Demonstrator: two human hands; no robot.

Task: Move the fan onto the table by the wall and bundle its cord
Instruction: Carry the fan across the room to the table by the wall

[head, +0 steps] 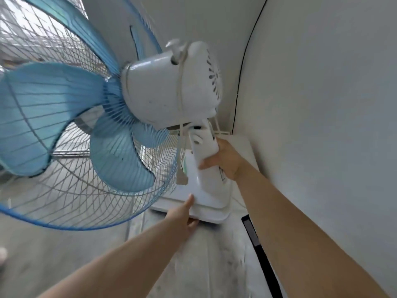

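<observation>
A white table fan (163, 91) with blue blades and a wire cage fills the left and middle of the head view. Its flat base (206, 203) rests on a small white table (245, 145) beside the wall. My right hand (225, 160) grips the fan's neck just under the motor housing. My left hand (182, 214) holds the base's front edge, thumb on top and fingers underneath. The white cord (180, 97) is looped over the motor housing, and its plug (182, 179) dangles in front of the neck.
A pale wall (322, 104) runs close along the right side. A thin black cable (247, 50) climbs the wall's corner. A black strip (257, 244) lies along the wall's foot. Grey floor (53, 254) spreads to the lower left.
</observation>
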